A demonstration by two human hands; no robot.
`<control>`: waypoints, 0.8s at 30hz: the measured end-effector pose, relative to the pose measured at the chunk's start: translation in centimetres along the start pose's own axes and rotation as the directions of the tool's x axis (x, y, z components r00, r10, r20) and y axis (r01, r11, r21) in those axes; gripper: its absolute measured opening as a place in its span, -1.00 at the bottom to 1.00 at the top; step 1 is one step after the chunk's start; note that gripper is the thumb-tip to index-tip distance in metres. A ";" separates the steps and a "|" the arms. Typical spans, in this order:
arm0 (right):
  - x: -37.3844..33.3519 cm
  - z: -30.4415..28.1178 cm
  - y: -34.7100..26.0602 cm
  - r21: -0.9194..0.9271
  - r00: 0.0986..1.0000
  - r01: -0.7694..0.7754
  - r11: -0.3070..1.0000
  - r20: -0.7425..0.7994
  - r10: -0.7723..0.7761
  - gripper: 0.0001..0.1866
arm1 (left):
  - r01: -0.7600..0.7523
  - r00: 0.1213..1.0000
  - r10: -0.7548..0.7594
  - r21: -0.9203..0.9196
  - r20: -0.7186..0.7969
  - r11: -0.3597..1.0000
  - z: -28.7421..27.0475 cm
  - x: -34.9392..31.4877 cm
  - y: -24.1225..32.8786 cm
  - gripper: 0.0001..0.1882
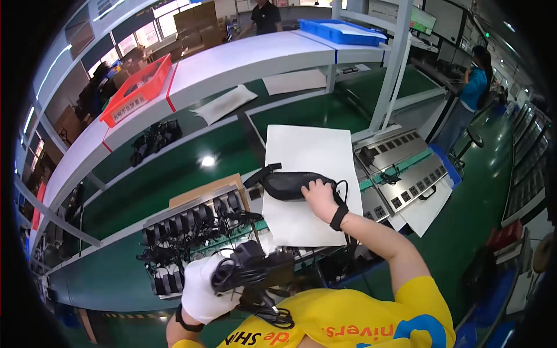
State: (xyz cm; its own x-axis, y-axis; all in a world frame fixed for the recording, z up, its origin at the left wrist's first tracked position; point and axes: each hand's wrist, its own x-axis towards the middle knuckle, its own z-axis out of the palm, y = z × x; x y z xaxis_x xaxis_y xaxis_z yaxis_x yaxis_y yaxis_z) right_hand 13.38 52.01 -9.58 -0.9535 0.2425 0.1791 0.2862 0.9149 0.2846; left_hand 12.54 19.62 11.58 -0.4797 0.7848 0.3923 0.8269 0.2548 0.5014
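Two grips are busy: your white-gloved left grip is closed around a bundle of black adapters, with coiled cables bunched against the glove and loose loops dangling near your yellow shirt. Your bare right grip lies on the 3 o'clock end of a black pouch, fingertips on its top; whether it pinches the pouch cannot be told, as its underside is hidden. That pouch lies across a white board, its strap poking past the board's edge toward 10 o'clock. Taking the pouch as your dial's centre, you have your left grip near 7 o'clock, rows of black power bricks at 8, and a metal socket panel at 3. Farther out, the green counter stretches toward 10, below a white shelf carrying a red bin at 10 and a blue tray just past 12.
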 end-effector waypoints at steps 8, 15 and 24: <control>0.0 3.0 4.0 0.031 0.957 0.097 0.995 -0.278 -0.084 -0.68 | 0.121 0.984 -0.130 -0.072 -0.125 0.990 6.2 0.1 0.1 -0.70; -4.1 -0.5 10.8 0.549 0.839 0.429 0.717 -0.537 -0.090 -0.25 | 0.588 0.741 -0.620 -0.196 -0.258 0.785 11.3 -4.5 6.7 -0.82; -16.7 6.4 20.4 0.652 0.867 0.458 0.604 -0.479 -0.141 -0.31 | 0.845 0.404 -0.874 -0.257 -0.271 0.470 21.7 -6.1 20.3 -0.75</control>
State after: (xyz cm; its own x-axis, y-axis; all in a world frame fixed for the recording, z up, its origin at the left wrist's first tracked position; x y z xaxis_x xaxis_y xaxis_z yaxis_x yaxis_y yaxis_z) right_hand 34.57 68.70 -12.74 -0.8213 -0.0732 0.5658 -0.3258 0.8743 -0.3597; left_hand 38.57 32.26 2.65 -0.9957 -0.0591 -0.0709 -0.0922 0.6377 0.7647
